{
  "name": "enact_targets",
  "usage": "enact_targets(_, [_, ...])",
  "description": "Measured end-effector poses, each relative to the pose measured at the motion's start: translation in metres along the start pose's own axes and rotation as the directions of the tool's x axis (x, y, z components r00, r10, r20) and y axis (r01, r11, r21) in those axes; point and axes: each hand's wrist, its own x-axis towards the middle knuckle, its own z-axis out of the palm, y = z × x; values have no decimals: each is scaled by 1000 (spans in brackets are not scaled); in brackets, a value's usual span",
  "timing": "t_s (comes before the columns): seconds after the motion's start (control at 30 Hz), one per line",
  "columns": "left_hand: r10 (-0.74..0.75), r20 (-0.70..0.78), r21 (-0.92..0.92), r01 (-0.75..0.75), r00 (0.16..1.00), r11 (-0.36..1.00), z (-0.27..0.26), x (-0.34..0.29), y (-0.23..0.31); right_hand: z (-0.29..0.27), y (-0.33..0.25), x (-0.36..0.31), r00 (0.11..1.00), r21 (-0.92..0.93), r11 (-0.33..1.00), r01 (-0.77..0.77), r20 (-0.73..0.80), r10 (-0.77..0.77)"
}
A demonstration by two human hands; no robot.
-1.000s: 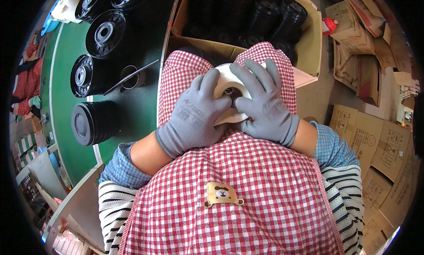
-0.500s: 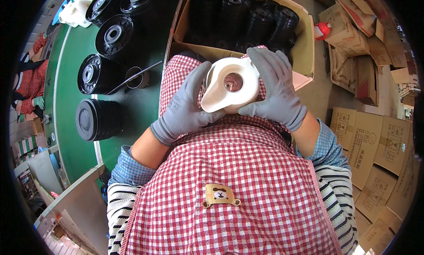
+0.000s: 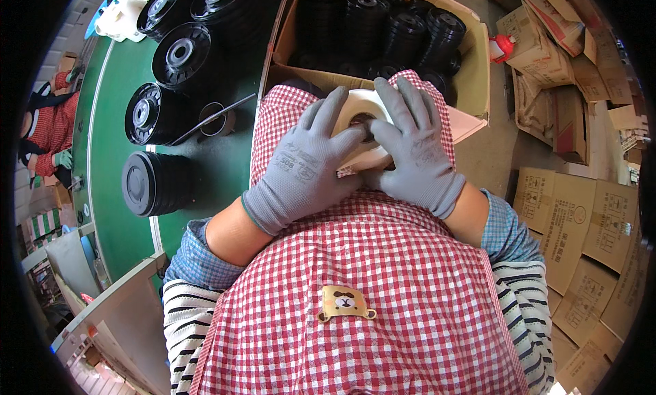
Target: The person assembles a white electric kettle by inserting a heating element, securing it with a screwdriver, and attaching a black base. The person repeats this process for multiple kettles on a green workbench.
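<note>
Sitting between the two hands, just above the lap, a white ring-shaped piece (image 3: 370,158) turns its round opening up toward the head; it shows no clear long axis, since fingers hide much of its rim. The left hand (image 3: 301,166) grips its left side and the right hand (image 3: 418,156) its right, fingers curved around the outside and thumbs over the opening, so neither hand is nearer. A checked apron (image 3: 355,258) lies beneath. Beyond the knees stands a cardboard box (image 3: 478,70) holding black stacks (image 3: 403,36). On the left, a green table (image 3: 109,142) bears a metal rod (image 3: 212,120) and a dark ribbed stack (image 3: 140,184).
</note>
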Motion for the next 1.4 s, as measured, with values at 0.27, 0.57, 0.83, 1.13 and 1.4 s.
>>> enact_targets(0.27, [48,-8,-16,-48,999,999,14,4,-20,13,10,7,994,202,977,65,68,-81])
enact_targets(0.57, [53,-99,-338,-83,994,937,4,-10,-38,43,90,-14,966,686,727,-3,-187,181])
enact_targets(0.83, [-276,210,142,250,938,958,-34,43,-14,34,8,42,994,861,497,108,-94,-53])
enact_targets(1.13, [-353,-363,-502,138,862,854,-39,-12,-33,-20,76,36,853,914,356,-194,-21,521])
enact_targets(1.4, [-227,386,-619,434,894,655,83,-69,-44,23,87,42,987,696,713,84,43,-158])
